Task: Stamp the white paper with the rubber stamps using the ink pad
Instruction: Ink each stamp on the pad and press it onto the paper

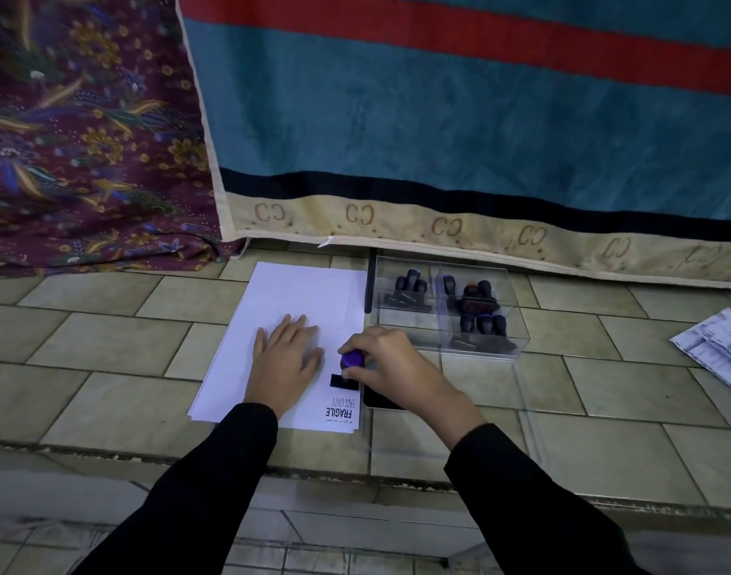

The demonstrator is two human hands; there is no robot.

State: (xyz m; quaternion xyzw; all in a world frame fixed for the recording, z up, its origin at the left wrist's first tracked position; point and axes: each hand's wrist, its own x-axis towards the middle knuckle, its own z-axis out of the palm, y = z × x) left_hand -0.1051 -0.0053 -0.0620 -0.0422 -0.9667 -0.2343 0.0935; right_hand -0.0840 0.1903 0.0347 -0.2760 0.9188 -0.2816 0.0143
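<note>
White paper [289, 300], one stamp [349, 367] in right hand [391, 367], left hand [287, 350] flat

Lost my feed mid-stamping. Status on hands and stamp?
Left hand flat on paper. Right hand gripping purple stamp, base down on the sheet above earlier prints. Nothing in the way.

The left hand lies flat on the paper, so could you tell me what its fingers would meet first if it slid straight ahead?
Only more bare white paper lies ahead of the left hand; past the paper's far edge, probably the hanging teal blanket.
</note>
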